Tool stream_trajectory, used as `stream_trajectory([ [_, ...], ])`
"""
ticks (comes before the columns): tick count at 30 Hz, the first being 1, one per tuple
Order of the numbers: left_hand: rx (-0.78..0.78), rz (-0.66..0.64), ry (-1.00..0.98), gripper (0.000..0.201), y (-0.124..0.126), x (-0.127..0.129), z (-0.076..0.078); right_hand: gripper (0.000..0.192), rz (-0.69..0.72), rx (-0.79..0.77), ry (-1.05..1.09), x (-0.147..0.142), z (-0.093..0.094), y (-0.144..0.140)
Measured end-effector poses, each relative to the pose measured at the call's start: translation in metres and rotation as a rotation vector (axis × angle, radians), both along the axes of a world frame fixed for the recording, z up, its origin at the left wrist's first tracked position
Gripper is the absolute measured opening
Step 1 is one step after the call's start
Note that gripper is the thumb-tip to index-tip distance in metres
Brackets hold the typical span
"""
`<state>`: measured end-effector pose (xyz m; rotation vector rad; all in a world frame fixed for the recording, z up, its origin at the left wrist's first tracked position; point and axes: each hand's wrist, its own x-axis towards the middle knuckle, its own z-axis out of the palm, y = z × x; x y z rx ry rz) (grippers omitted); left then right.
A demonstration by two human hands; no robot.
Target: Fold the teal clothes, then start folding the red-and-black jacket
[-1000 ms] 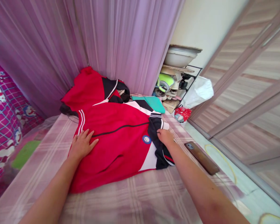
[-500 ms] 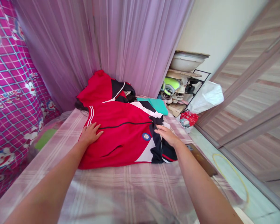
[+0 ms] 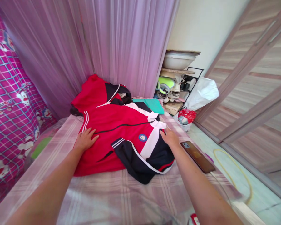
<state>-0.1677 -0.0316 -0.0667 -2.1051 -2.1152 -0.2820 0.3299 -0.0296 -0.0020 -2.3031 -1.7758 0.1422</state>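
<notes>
A red, white and navy zip-up jacket (image 3: 117, 125) lies front up on the bed, its round badge showing on the chest. My left hand (image 3: 85, 139) rests flat with fingers spread on the striped hem end. At the collar and shoulder end, my right hand (image 3: 170, 137) has its fingers curled in on the jacket's edge; the fingertips are partly hidden. The near navy sleeve (image 3: 140, 165) bends back across the red front, its striped cuff near the pocket.
Behind the jacket are another red and navy garment (image 3: 91, 90) and a teal cloth (image 3: 154, 106). A phone (image 3: 198, 156) with a cable lies right of my right forearm. Beyond the bed (image 3: 103, 193) stand a shoe rack (image 3: 189, 81) and a wardrobe (image 3: 250, 84).
The near sleeve, bunched at the shoulder before, now lies across the jacket front. My right hand has moved slightly down and closed at the shoulder. My left hand stays on the hem.
</notes>
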Motion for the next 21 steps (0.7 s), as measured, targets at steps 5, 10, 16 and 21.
stream_trajectory([
  [5,-0.001,-0.001,0.003,0.056,-0.003,0.003,0.003,0.052,-0.022,-0.061,-0.122,0.001,-0.013,0.016],
  [10,-0.002,0.014,0.011,0.056,-0.006,0.005,0.005,0.044,-0.083,0.015,-0.051,0.014,-0.019,0.013],
  [16,0.027,-0.012,-0.004,0.058,-0.005,0.003,0.001,0.048,-0.117,-0.073,-0.107,0.044,-0.022,0.0],
  [21,0.018,-0.015,-0.011,0.06,-0.006,0.003,0.002,0.058,-0.108,-0.123,-0.071,0.033,-0.014,-0.009],
])
